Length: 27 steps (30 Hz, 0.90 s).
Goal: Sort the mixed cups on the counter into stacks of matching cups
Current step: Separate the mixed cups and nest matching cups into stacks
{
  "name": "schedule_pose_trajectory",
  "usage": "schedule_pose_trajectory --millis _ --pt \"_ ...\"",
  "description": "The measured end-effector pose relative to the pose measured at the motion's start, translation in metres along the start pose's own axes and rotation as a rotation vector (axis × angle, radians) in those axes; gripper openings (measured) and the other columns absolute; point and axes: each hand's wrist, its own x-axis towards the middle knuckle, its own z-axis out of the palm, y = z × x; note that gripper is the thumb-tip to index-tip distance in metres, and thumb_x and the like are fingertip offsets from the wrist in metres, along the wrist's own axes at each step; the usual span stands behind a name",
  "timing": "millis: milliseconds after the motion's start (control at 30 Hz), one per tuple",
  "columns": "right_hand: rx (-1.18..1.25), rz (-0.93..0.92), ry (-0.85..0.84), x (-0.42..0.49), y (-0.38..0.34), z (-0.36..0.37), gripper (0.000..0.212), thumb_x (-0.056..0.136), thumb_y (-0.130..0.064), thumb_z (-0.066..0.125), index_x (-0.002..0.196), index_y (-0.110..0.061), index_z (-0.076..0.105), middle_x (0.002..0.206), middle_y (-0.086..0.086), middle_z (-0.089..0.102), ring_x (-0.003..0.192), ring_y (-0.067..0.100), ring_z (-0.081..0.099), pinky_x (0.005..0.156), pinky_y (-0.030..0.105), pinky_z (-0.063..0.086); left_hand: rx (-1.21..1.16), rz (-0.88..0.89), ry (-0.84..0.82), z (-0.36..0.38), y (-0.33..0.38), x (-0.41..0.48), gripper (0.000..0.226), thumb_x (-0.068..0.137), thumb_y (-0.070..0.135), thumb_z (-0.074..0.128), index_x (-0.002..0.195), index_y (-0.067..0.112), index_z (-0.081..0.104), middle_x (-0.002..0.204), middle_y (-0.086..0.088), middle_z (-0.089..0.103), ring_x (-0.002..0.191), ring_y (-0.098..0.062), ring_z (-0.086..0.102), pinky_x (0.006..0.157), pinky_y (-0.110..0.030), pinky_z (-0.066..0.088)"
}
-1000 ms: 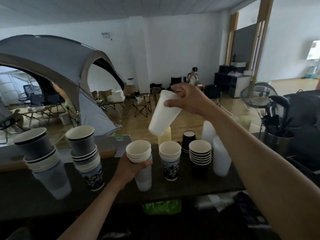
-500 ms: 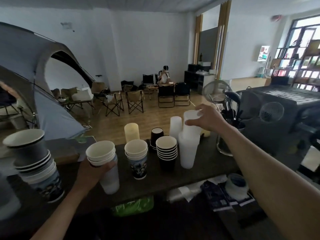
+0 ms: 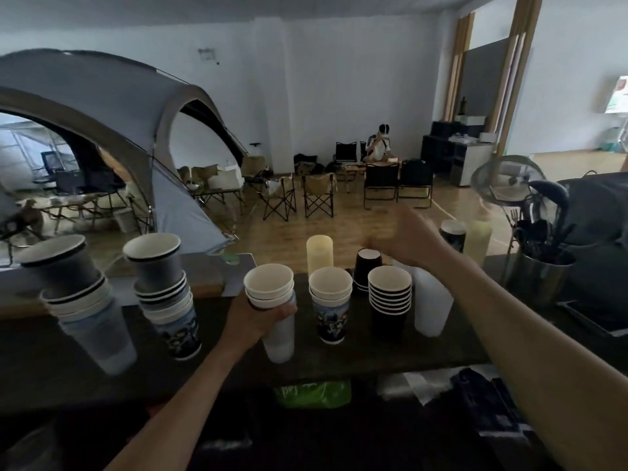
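My left hand [image 3: 258, 317] grips a mixed stack [image 3: 272, 287] standing on the dark counter [image 3: 339, 355]: white paper cups nested in a translucent plastic cup. To its right stand a stack with a printed cup at the bottom [image 3: 331, 307], a stack of black ribbed cups [image 3: 389, 297] and a stack of translucent plastic cups [image 3: 431, 307]. My right hand [image 3: 407, 239] is blurred, fingers curled, right at the rim of a dark brown cup [image 3: 368, 263] behind them. Whether it touches that cup is unclear. A pale yellow cup [image 3: 319, 253] stands beside the brown cup.
Two tall leaning mixed stacks [image 3: 71, 300] [image 3: 166, 294] stand at the left of the counter. A printed cup [image 3: 452, 232] and a yellowish cup [image 3: 477, 239] are at the back right, next to a steel utensil holder [image 3: 540, 273]. A green packet [image 3: 312, 392] lies below the counter's edge.
My right hand carried a white plastic cup to the right, set it on the translucent stack, let go, then moved left to the brown cup. My left hand kept hold of its stack.
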Motion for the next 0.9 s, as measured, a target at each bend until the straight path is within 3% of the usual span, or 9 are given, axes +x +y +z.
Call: schedule_pose_trajectory --millis 100,200,267,333,400,533,633,767,900 --pt "0.087 -0.197 -0.187 -0.01 -0.075 0.033 0.077 0.073 -0.055 0.077 0.138 -0.026 0.048 0.134 -0.004 0.056 0.121 0.018 0.053 0.091 0.031 0.041 0.011 -0.013 -0.003 0.0 -0.003 -0.001 0.062 0.062 0.009 0.091 0.113 0.027 0.06 0.104 0.021 0.064 0.085 0.02 0.061 0.072 -0.007 0.049" --pt "0.1 -0.282 -0.416 -0.02 -0.116 0.074 0.066 0.069 -0.05 0.082 0.121 -0.024 0.049 0.106 -0.01 0.055 0.099 0.013 0.055 0.075 0.026 0.044 0.025 -0.027 0.006 -0.001 -0.004 -0.002 0.064 0.062 0.015 0.092 0.117 0.021 0.062 0.103 0.02 0.065 0.087 0.015 0.062 0.069 -0.004 0.048" --pt "0.082 -0.296 -0.456 -0.02 -0.124 0.096 0.065 0.068 -0.043 0.084 0.12 -0.022 0.052 0.109 -0.006 0.06 0.098 0.016 0.059 0.075 0.027 0.047 0.061 -0.014 0.011 -0.002 -0.006 -0.002 0.07 0.057 0.024 0.093 0.119 0.018 0.061 0.105 0.015 0.064 0.094 0.003 0.062 0.07 -0.001 0.045" --pt "0.092 -0.291 -0.436 -0.017 -0.126 0.106 0.078 0.066 -0.042 0.085 0.133 -0.023 0.051 0.124 -0.002 0.061 0.108 0.019 0.058 0.083 0.028 0.047 0.073 -0.019 0.024 -0.002 -0.006 -0.002 0.073 0.057 0.023 0.093 0.121 0.018 0.059 0.105 0.015 0.062 0.095 0.0 0.06 0.069 0.0 0.044" --pt "0.087 -0.29 -0.406 -0.01 -0.123 0.107 0.087 0.062 -0.045 0.086 0.138 -0.025 0.048 0.13 -0.002 0.058 0.114 0.019 0.056 0.088 0.03 0.046 0.032 -0.036 0.014 -0.002 -0.007 -0.005 0.071 0.06 0.014 0.093 0.121 0.02 0.059 0.104 0.019 0.065 0.092 0.008 0.062 0.068 -0.004 0.048" --pt "0.141 -0.294 -0.382 -0.004 -0.113 0.101 0.083 0.059 -0.042 0.087 0.133 -0.025 0.054 0.129 -0.006 0.059 0.113 0.014 0.055 0.092 0.029 0.045 -0.039 0.004 -0.042 0.002 -0.009 -0.006 0.071 0.064 0.004 0.09 0.126 0.017 0.057 0.115 0.01 0.068 0.1 0.003 0.065 0.075 -0.011 0.051" --pt "0.19 -0.282 -0.358 -0.003 -0.104 0.097 0.08 0.06 -0.039 0.088 0.132 -0.023 0.055 0.13 -0.006 0.059 0.115 0.013 0.053 0.09 0.026 0.042 -0.054 0.018 -0.075 0.005 -0.013 0.0 0.076 0.065 0.01 0.091 0.132 0.017 0.055 0.122 0.004 0.068 0.109 -0.005 0.064 0.082 -0.017 0.053" --pt "0.209 -0.287 -0.362 -0.004 -0.1 0.094 0.082 0.062 -0.039 0.088 0.134 -0.021 0.055 0.133 -0.005 0.058 0.118 0.014 0.053 0.099 0.034 0.045 -0.059 0.012 -0.088 0.008 -0.014 0.001 0.075 0.066 0.009 0.091 0.131 0.018 0.055 0.12 0.006 0.068 0.109 -0.005 0.065 0.081 -0.017 0.054" --pt "0.318 -0.255 -0.274 0.005 -0.104 0.077 0.075 0.065 -0.038 0.087 0.133 -0.024 0.056 0.127 -0.003 0.06 0.112 0.015 0.055 0.089 0.029 0.046 -0.01 -0.055 -0.091 0.001 -0.02 -0.001 0.057 0.062 0.034 0.09 0.111 0.02 0.063 0.105 0.001 0.072 0.099 -0.017 0.069 0.076 -0.037 0.058"
